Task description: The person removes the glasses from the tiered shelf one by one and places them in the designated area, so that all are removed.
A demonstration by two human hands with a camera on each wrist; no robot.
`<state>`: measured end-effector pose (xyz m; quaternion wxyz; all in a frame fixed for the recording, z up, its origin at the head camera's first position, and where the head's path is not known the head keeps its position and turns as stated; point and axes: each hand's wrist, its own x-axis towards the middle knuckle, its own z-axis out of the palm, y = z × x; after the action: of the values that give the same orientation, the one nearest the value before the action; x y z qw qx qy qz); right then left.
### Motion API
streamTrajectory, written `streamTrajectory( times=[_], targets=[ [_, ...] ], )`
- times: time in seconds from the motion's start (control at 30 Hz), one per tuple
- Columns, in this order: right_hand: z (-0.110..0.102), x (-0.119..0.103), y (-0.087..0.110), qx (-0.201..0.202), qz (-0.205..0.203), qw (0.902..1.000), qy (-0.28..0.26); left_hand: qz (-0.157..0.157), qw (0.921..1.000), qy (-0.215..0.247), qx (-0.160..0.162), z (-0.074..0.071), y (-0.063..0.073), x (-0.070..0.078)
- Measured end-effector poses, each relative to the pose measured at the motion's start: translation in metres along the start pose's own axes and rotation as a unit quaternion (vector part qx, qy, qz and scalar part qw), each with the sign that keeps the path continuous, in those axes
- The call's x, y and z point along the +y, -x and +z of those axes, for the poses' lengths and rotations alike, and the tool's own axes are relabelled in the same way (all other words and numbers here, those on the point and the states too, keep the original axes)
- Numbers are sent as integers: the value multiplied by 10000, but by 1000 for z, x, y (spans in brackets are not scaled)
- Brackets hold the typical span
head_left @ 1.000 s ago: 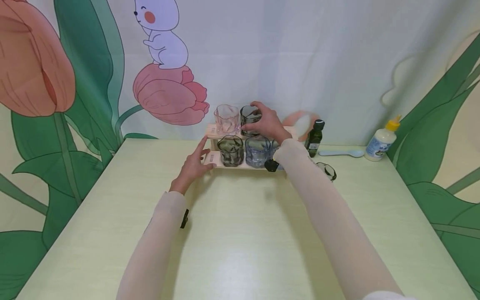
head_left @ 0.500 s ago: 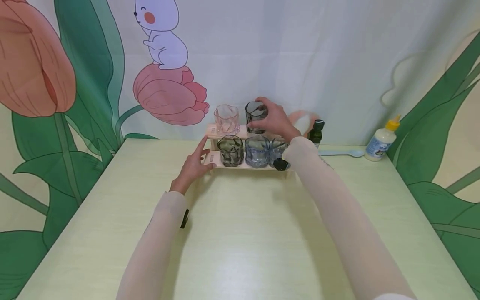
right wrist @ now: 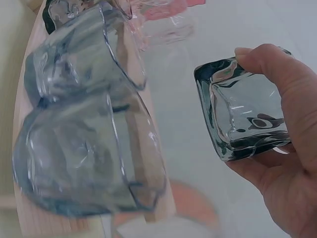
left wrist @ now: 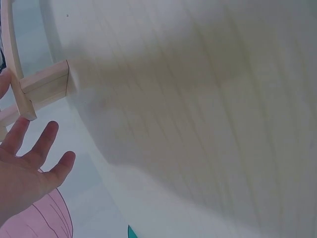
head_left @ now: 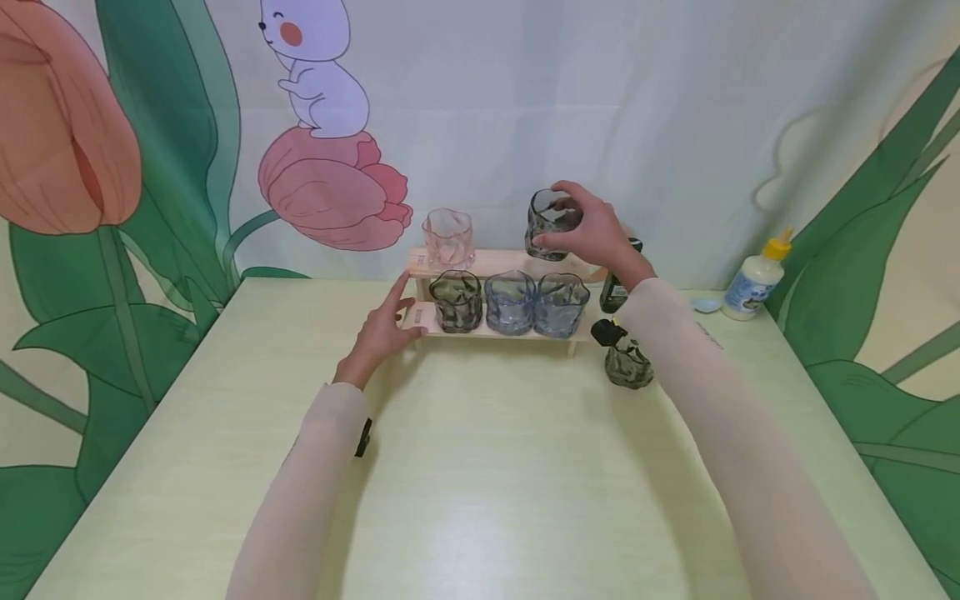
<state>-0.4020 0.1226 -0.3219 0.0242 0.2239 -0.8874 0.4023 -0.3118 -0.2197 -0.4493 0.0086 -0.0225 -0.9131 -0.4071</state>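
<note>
Just right of the frame's upper centre, the right grip [head_left: 597, 233] pinches a smoky grey glass tumbler [head_left: 542, 229]. It is probably weighty, stiff, slippery and breakable, best held across opposite walls. The left grip [head_left: 380, 333], fingers extended, touches the left end of the wooden rack [head_left: 497, 263].

Person wears long pale-beige slvs, plain fabric: L sleeve [head_left: 296, 500] & R sleeve [head_left: 720, 417], ea. w/ slightly uneven cuff edge nr wrist. Sm. blk strip [head_left: 363, 438] by L forearm; chunkier blk piece [head_left: 607, 332] nr R cuff; thin dk marks [head_left: 708, 336] on R slv's outer edge.
</note>
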Motion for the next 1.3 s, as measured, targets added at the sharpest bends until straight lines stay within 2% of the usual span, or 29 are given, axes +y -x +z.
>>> streamTrajectory(
  times=[0.17,0.6,1.0,1.3],
  targets=[
    [-15,6,19,170,-152,9997,67,-9,10000,-2,-12,0,1,2],
    [-43,32,70,643,36,9979,-66,88,10000,6,11,2,0,-2],
    [-58,56,110,786,421,9960,14,-50,10000,37,-23,1,-1,-1],
    [-62,72,135,819,774,9936,56,-21,10000,61,-34,1,-1,-1]
  ],
)
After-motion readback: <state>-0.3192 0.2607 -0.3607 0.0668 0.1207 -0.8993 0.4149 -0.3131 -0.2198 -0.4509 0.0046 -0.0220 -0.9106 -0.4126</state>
